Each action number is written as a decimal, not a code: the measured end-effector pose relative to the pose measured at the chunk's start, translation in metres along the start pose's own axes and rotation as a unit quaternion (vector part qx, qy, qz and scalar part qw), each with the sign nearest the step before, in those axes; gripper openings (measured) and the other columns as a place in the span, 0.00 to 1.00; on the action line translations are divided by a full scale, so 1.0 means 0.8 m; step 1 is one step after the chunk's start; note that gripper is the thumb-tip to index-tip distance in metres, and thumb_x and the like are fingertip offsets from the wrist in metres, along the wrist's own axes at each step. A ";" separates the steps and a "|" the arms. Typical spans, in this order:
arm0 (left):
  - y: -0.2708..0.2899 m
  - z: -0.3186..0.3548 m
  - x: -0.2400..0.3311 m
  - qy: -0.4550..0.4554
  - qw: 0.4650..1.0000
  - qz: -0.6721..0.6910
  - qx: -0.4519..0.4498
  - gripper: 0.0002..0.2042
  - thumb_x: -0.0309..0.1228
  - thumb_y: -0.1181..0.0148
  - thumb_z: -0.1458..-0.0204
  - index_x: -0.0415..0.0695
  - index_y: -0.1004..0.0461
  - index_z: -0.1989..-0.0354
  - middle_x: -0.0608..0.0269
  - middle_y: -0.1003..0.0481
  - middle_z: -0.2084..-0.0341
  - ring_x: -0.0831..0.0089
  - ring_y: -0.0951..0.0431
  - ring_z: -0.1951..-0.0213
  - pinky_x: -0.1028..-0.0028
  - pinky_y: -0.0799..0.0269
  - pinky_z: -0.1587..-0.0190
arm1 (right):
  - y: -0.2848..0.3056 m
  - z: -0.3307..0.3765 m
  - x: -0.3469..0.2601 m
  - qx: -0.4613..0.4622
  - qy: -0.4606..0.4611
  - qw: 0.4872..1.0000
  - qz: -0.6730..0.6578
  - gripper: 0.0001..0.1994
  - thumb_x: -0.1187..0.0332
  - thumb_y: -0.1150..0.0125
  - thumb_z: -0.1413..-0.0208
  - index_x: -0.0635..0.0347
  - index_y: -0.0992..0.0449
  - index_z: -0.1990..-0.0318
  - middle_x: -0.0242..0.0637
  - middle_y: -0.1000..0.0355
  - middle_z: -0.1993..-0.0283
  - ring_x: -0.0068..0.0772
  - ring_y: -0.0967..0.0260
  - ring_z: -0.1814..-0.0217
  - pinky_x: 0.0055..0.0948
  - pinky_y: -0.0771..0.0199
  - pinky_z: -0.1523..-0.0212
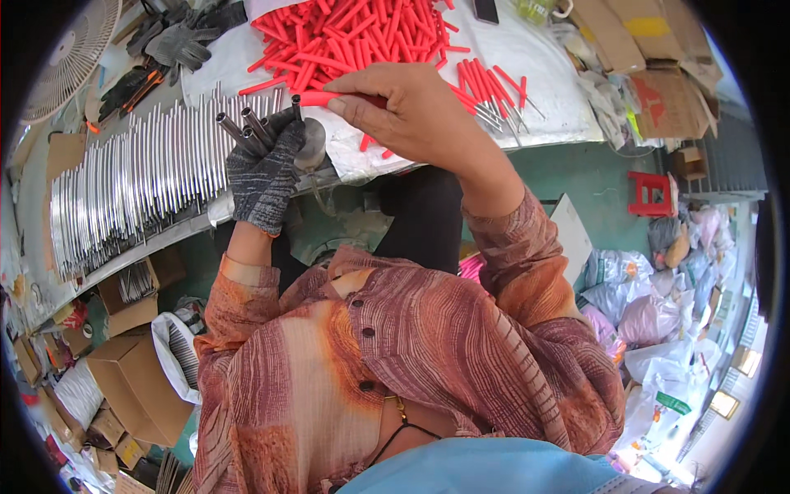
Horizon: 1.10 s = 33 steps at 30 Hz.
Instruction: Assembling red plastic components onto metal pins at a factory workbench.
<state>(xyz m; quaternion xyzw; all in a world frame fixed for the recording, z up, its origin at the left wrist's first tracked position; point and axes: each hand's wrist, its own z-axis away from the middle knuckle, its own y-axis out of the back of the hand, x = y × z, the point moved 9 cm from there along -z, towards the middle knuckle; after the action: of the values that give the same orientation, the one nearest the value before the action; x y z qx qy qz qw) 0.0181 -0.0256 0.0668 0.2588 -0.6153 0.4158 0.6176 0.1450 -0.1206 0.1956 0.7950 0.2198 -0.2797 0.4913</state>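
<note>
My left hand [265, 177], in a dark grey knit glove, is closed around several shiny metal tubes [230, 128] whose open ends point up and away. Between the thumb and fingers of my bare right hand [411, 111] is a red sleeve [317, 98]. Its left end meets an upright dark metal tube end [296, 105] beside the glove; whether it is fitted over that end I cannot tell. A round metal part [311, 146] sits at the table edge, partly behind my left hand. Beyond my hands lies a big heap of red sleeves [354, 41].
A long row of metal tubes [136, 185] covers the table's left side. Metal rods with red sleeves [494, 90] lie to the right. Gloves [181, 45] and a fan [70, 58] are far left. Cardboard boxes [136, 383], a red stool [650, 193] and plastic bags [650, 317] stand below.
</note>
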 end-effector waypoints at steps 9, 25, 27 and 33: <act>-0.001 -0.002 0.017 -0.013 0.988 -0.153 -0.016 0.13 0.27 0.38 0.54 0.38 0.25 0.59 0.62 0.23 0.69 0.79 0.25 0.67 0.77 0.30 0.63 | -0.016 -0.050 -0.122 -0.049 0.279 0.914 0.290 0.03 0.71 0.44 0.61 0.60 0.29 0.78 0.39 0.32 0.80 0.41 0.31 0.74 0.37 0.33 0.74; -0.001 -0.008 0.010 -0.036 0.988 -0.142 -0.042 0.13 0.31 0.38 0.54 0.39 0.26 0.60 0.63 0.23 0.69 0.78 0.25 0.66 0.75 0.30 0.64 | 0.012 -0.017 -0.068 0.192 0.125 0.969 -0.093 0.13 0.72 0.37 0.53 0.63 0.31 0.61 0.38 0.28 0.68 0.28 0.27 0.66 0.23 0.27 0.70; -0.005 -0.012 0.012 -0.053 0.984 -0.161 -0.061 0.13 0.31 0.38 0.54 0.39 0.26 0.60 0.62 0.24 0.69 0.78 0.25 0.66 0.75 0.30 0.64 | 0.036 -0.019 -0.053 0.216 0.123 0.928 -0.277 0.14 0.78 0.41 0.51 0.66 0.36 0.58 0.43 0.28 0.64 0.34 0.26 0.65 0.26 0.23 0.65; -0.005 -0.009 0.001 -0.011 0.992 -0.115 -0.050 0.12 0.23 0.41 0.53 0.36 0.27 0.58 0.59 0.24 0.64 0.75 0.25 0.65 0.76 0.29 0.61 | -0.025 -0.008 0.050 0.224 -0.062 0.789 -0.568 0.24 0.81 0.49 0.48 0.61 0.53 0.47 0.50 0.32 0.58 0.44 0.28 0.60 0.37 0.20 0.63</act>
<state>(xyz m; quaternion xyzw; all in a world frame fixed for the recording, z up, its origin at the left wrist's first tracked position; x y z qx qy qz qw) 0.0250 -0.0216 0.0676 0.3014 -0.6083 0.3078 0.6666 0.1639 -0.1036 0.1587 0.5953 0.5318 -0.5989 0.0641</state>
